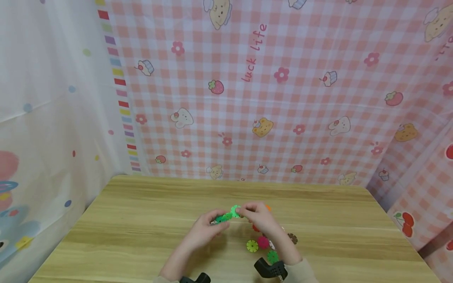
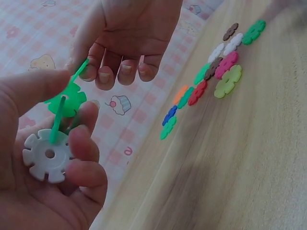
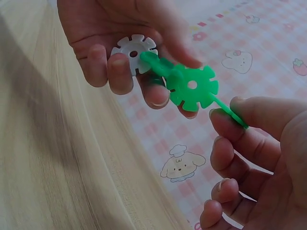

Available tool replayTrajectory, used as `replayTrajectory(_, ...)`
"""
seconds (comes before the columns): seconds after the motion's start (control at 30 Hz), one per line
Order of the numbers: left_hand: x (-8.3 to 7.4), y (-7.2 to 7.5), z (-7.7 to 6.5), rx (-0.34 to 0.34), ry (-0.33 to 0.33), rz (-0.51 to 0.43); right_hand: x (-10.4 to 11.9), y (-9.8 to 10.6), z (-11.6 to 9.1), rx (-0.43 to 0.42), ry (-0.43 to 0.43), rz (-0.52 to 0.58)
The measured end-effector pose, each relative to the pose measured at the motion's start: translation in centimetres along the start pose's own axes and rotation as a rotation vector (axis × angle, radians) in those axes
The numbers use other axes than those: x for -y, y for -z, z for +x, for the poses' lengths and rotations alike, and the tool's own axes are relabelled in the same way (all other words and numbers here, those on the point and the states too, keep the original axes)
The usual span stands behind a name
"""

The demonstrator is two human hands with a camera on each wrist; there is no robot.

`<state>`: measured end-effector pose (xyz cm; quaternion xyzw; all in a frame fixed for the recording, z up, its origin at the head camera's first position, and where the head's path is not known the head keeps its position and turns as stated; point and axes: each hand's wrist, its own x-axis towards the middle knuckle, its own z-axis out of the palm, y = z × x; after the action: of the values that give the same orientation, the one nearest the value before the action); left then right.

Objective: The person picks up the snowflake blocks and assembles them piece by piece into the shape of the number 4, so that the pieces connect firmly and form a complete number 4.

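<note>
My left hand (image 1: 209, 228) grips a short chain of flat notched plastic discs slotted into one another. At its near end is a white disc (image 2: 41, 163), lying against the curled fingers. A green disc (image 2: 58, 120) stands edge-on in the white one. Beyond it, another green disc (image 3: 206, 91) faces the right wrist camera, with the left thumb and fingertips at its edge. My right hand (image 1: 261, 218) pinches the outermost green disc (image 3: 231, 114) between thumb and forefinger; that disc meets the rim of the facing one. Its other fingers are loosely bent.
Loose notched discs lie on the wooden table (image 1: 141, 220) under and beside the right forearm, among them a yellow-green disc (image 1: 252, 246), a pink disc (image 1: 263, 242), a green disc (image 1: 273, 257) and a brown disc (image 1: 293, 238). A patterned curtain (image 1: 304, 149) hangs behind the table.
</note>
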<state>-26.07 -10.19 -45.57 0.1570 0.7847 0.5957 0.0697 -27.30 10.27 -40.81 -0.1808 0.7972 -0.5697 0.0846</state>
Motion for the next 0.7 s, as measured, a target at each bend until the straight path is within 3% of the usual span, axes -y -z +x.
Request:
replayTrajectory(0.17, -0.1, 0.0, 0.1, 0.001, 0.015, 0.008, 0.3, -0.1, -0.1, 0.016, 0.015, 0.0)
replayTrajectory(0.37, -0.2, 0.0, 0.0, 0.071, 0.026, -0.024, -0.2, -0.2, 0.2, 0.035, 0.048, -0.014)
replayTrajectory(0.53, -0.5, 0.0, -0.2, 0.114, 0.038, -0.078, -2.3, -0.3, 1.1, 0.025, 0.043, -0.01)
replayTrajectory(0.7, -0.5, 0.1, -0.3, 0.105, 0.036, -0.1, -3.6, -0.4, 1.6, 0.029, 0.027, -0.011)
